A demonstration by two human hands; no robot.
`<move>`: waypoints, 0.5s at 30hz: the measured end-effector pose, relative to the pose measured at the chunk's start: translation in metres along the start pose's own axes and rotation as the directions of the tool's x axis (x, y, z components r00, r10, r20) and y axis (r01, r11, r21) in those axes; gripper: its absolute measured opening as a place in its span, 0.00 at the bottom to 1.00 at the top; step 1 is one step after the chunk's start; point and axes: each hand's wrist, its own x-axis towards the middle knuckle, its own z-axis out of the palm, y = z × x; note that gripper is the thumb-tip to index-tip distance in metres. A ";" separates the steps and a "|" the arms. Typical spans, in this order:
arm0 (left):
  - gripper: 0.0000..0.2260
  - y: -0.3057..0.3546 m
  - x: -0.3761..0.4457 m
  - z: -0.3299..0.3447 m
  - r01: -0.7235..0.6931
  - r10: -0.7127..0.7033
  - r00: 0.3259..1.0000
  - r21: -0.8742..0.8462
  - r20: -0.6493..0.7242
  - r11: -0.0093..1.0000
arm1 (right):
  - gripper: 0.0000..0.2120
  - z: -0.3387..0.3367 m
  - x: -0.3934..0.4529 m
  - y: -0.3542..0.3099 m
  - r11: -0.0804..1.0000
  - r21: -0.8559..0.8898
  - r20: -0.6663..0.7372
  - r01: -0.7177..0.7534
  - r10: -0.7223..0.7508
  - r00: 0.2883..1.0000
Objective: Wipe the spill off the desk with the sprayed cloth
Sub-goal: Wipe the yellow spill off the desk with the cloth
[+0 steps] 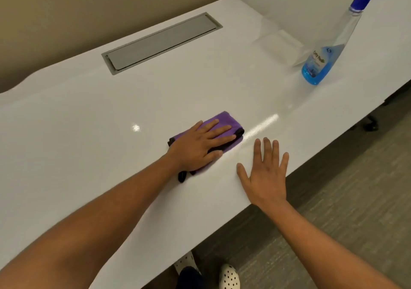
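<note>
The glossy white worktop [89, 122] lies bare to the left of the folded purple cloth with black trim [222, 123] and beyond it, open for a sweep up to the beige partition wall [66, 10]. The flush grey metal cable hatch [162, 43] sits level with the surface. On the right, the flat right hand [265, 174] lies just beside the cloth. The clear spray bottle with blue liquid and blue trigger [329, 53] stands well apart at far right.

A single wide-angle head view looks forward and steeply down from above the bench [93, 115], close enough that both forearms fill the lower frame. It faces the beige partition [66, 17] behind, with grey carpet [347, 199] at lower right.
</note>
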 end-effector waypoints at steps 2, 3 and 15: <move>0.27 -0.020 0.036 -0.012 0.019 -0.019 1.000 -0.002 -0.011 1.000 | 0.43 0.000 0.000 0.000 1.000 -0.004 -0.002 -0.006 0.006 1.000; 0.27 -0.031 0.051 -0.018 0.037 -0.037 0.999 0.008 -0.020 0.999 | 0.43 -0.001 0.000 0.000 1.000 -0.003 -0.007 -0.006 0.006 1.000; 0.29 -0.157 0.075 -0.046 0.501 -0.500 0.848 -0.042 -0.176 0.865 | 0.41 0.000 0.003 0.005 0.998 0.067 -0.035 0.002 0.001 0.999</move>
